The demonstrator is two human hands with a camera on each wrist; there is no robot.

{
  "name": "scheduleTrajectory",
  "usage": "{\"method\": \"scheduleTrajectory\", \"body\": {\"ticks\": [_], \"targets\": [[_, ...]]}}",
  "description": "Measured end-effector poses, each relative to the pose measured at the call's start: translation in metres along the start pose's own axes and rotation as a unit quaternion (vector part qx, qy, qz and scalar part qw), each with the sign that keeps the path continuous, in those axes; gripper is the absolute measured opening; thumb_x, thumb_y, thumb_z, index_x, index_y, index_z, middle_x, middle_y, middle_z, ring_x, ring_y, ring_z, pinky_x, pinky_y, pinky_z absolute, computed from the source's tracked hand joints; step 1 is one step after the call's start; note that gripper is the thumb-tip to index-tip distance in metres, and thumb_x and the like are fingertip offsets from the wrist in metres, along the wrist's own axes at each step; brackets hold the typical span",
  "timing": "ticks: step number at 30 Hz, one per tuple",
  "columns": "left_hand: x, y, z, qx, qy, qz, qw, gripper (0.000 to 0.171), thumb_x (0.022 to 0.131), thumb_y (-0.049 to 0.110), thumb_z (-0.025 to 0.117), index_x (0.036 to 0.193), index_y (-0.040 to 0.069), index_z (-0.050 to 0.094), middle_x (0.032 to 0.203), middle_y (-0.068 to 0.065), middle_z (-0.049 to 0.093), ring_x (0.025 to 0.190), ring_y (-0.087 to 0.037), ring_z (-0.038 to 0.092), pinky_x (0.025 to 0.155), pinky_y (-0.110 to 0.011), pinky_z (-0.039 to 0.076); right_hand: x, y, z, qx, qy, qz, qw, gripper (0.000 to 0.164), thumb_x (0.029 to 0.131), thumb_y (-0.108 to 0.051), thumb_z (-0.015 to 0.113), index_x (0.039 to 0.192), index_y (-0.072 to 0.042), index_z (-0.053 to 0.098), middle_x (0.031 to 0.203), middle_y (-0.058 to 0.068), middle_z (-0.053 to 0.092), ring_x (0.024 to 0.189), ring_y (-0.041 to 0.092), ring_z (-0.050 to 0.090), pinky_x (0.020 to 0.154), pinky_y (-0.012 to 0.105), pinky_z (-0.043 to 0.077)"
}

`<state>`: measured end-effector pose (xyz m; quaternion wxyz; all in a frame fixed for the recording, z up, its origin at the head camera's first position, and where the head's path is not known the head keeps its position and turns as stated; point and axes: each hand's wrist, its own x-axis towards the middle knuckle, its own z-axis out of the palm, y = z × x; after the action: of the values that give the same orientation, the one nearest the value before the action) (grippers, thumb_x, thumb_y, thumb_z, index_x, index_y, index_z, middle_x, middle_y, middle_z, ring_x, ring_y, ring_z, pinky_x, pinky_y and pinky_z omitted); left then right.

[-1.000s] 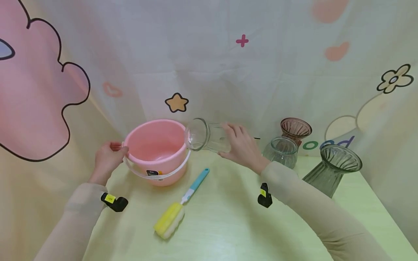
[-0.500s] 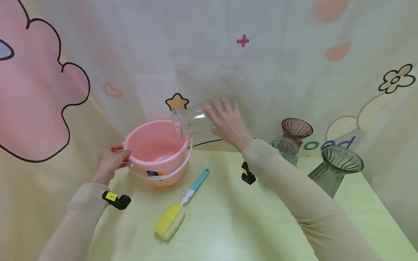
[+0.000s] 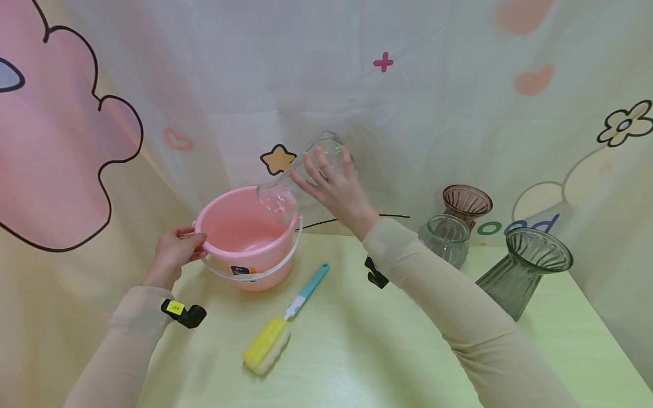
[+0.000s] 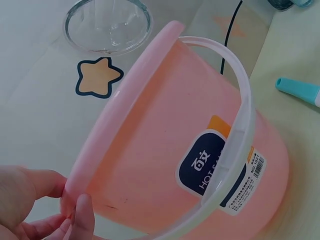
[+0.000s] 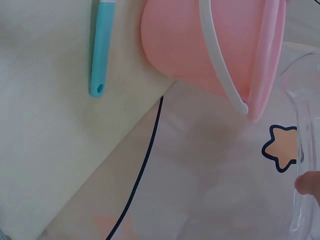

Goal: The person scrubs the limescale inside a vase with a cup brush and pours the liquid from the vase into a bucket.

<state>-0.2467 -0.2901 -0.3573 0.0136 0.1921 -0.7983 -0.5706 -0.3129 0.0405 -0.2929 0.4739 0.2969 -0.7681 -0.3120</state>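
Observation:
My left hand (image 3: 173, 252) pinches the left rim of a pink bucket (image 3: 224, 229), which has a white handle hanging at its front. In the left wrist view, thumb and fingers (image 4: 46, 184) lie on both sides of that rim. My right hand (image 3: 338, 192) holds a clear glass vase (image 3: 278, 199) round its body, fingers spread. The vase is tilted steeply, base up to the right, its mouth pointing down left over the bucket's right side. In the right wrist view only a fingertip (image 5: 309, 184) on the glass is visible. No liquid can be made out.
A bottle brush (image 3: 285, 323) with a yellow sponge head and blue handle lies before the bucket. At the right stand a round glass jar (image 3: 444, 243), a brownish-pink vase (image 3: 466, 201) and a grey-green vase (image 3: 520, 272). A printed curtain (image 3: 408, 130) hangs behind the table (image 3: 326, 362).
My right hand has moved left and up, tipping the vase from nearly level to steeply mouth-down over the bucket. My left hand stays at the bucket's rim.

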Motion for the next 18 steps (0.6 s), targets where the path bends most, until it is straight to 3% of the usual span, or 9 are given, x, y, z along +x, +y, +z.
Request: {"method": "scheduleTrajectory", "body": {"ticks": [8, 12, 15, 18], "targets": [[0.001, -0.001, 0.0, -0.006, -0.002, 0.003, 1.0, 0.058, 0.09, 0.021, 0.055, 0.138, -0.001, 0.031, 0.111, -0.014, 0.05, 0.067, -0.002, 0.061, 0.069, -0.021, 0.053, -0.008, -0.002, -0.002, 0.019, -0.032, 0.0, 0.999, 0.091, 0.071, -0.027, 0.07, 0.145, -0.027, 0.018, 0.144, 0.01, 0.028, 0.132, 0.031, 0.026, 0.097, 0.057, 0.031], [0.001, -0.001, 0.0, 0.0, 0.005, -0.004, 1.0, 0.058, 0.09, 0.023, 0.055, 0.139, 0.001, 0.031, 0.113, -0.013, 0.05, 0.067, -0.002, 0.061, 0.07, -0.02, 0.053, -0.011, -0.004, 0.001, 0.092, -0.042, 0.056, 0.993, 0.087, 0.072, -0.037, 0.072, 0.143, -0.025, 0.023, 0.141, 0.011, 0.032, 0.129, 0.033, 0.03, 0.094, 0.057, 0.036], [0.0, -0.001, 0.002, 0.003, 0.012, -0.006, 0.9999, 0.058, 0.091, 0.024, 0.055, 0.139, 0.002, 0.032, 0.117, -0.015, 0.049, 0.071, -0.005, 0.061, 0.071, -0.021, 0.053, -0.014, -0.006, 0.003, 0.187, -0.035, 0.13, 0.973, 0.086, 0.069, -0.047, 0.074, 0.139, -0.022, 0.029, 0.136, 0.012, 0.038, 0.124, 0.034, 0.036, 0.09, 0.055, 0.041], [-0.003, 0.0, 0.004, 0.031, 0.029, 0.006, 0.9991, 0.059, 0.09, 0.026, 0.055, 0.138, 0.001, 0.032, 0.127, -0.018, 0.045, 0.089, -0.016, 0.06, 0.08, -0.027, 0.052, -0.018, -0.006, 0.004, 0.283, -0.035, 0.19, 0.939, 0.09, 0.065, -0.049, 0.077, 0.136, -0.02, 0.03, 0.133, 0.014, 0.042, 0.12, 0.034, 0.04, 0.089, 0.052, 0.043]]}}
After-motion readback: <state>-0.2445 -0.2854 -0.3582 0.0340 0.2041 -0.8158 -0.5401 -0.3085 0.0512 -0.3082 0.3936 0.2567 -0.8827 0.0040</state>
